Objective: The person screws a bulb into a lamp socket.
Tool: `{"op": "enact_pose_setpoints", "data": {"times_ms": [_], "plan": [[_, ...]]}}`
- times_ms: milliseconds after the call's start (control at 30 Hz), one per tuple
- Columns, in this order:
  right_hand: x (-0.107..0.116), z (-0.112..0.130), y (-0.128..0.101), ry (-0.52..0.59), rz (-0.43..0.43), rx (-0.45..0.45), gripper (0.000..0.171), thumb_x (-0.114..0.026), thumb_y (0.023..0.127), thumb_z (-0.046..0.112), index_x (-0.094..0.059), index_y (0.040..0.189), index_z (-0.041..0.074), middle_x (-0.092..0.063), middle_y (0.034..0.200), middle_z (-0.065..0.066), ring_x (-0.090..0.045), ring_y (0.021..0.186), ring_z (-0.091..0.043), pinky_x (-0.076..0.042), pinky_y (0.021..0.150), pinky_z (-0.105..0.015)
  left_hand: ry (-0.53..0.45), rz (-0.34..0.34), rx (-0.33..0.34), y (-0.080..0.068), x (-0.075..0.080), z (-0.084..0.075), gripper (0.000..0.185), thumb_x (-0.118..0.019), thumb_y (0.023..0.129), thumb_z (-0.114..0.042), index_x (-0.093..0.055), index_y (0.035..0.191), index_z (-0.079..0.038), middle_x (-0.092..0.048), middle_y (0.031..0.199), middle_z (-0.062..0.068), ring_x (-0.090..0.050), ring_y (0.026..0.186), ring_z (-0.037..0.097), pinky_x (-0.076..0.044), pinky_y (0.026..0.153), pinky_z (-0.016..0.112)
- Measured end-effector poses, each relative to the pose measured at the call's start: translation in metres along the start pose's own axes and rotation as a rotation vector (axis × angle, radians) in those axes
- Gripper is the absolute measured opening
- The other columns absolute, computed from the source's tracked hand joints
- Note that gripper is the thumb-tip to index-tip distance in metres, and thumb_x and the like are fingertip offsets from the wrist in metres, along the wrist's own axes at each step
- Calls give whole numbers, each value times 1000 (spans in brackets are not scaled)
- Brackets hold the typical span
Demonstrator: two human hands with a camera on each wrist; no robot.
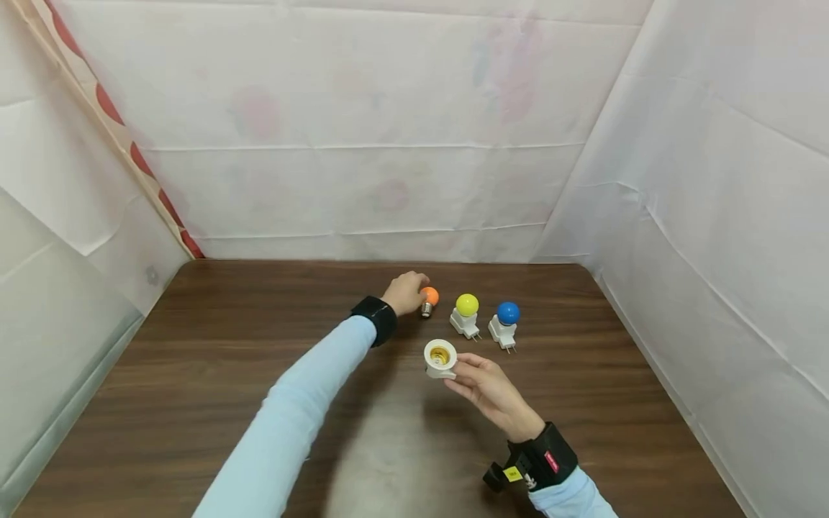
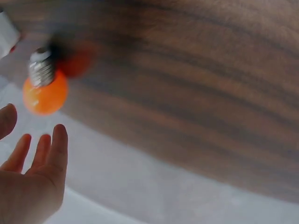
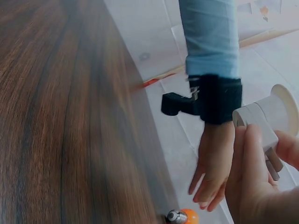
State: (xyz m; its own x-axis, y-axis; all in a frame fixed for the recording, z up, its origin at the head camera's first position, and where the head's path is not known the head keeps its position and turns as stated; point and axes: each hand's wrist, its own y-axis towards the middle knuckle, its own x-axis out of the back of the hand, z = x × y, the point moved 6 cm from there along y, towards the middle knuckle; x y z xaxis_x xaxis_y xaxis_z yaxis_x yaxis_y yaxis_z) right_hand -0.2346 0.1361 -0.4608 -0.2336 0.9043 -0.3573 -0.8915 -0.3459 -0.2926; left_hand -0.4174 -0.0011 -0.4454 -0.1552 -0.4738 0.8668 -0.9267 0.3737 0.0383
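Bulb, orange and loose, rests near the back edge of the table, somewhat right of that edge's middle, its metal screw base showing on the near-edge side. The left hand reaches over the table just beside it with the grip wide, thumb and fingers parted, and the left wrist view shows a gap between fingertips and bulb.

The right hand holds a white socket in a narrow pinch, thumb on one side and fingers on the other, raised off the table on the near-edge side of the orange bulb. The socket's round mouth faces up with a brass-coloured lining inside, and two prongs show beside the fingers in the right wrist view.

Toward the table's right edge from the orange bulb come a yellow bulb seated in a white holder, then a blue bulb in a holder of the same kind, the blue one nearest the back right corner of the three. The prongs on these two holders point roughly toward the near edge. Black bands circle both wrists beside the cuffs of light blue sleeves, and white sheets hang along the table's left, back and right edges
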Motion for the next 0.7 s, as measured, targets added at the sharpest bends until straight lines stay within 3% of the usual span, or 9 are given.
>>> {"op": "enact_pose_setpoints", "data": {"times_ms": [100,300,700], "plan": [[6,2,-6,-11,-6,-4,46,-56,91,11,-39,129,-8,-61,110,-5,-61,99,-14,-50,90,-26,13,25,-2,7,-16,-2,42,-55,90,-14,-49,130,-1,-53,129,15,-49,120,26,-41,100,38],[10,-1,-13,0,-4,-22,46,-54,92,11,-36,130,-8,-60,110,-5,-61,99,-14,-49,90,-25,-42,80,69,9,-36,3,54,-57,90,-22,-39,138,-3,-48,135,15,-47,122,26,-36,105,39],[12,-6,-10,27,-11,-36,47,-56,91,10,-37,130,-8,-62,106,-4,-61,98,-14,-50,88,-24,-84,56,116,6,-41,3,52,-56,91,-22,-40,138,-7,-53,129,13,-52,113,25,-41,99,38]]}}
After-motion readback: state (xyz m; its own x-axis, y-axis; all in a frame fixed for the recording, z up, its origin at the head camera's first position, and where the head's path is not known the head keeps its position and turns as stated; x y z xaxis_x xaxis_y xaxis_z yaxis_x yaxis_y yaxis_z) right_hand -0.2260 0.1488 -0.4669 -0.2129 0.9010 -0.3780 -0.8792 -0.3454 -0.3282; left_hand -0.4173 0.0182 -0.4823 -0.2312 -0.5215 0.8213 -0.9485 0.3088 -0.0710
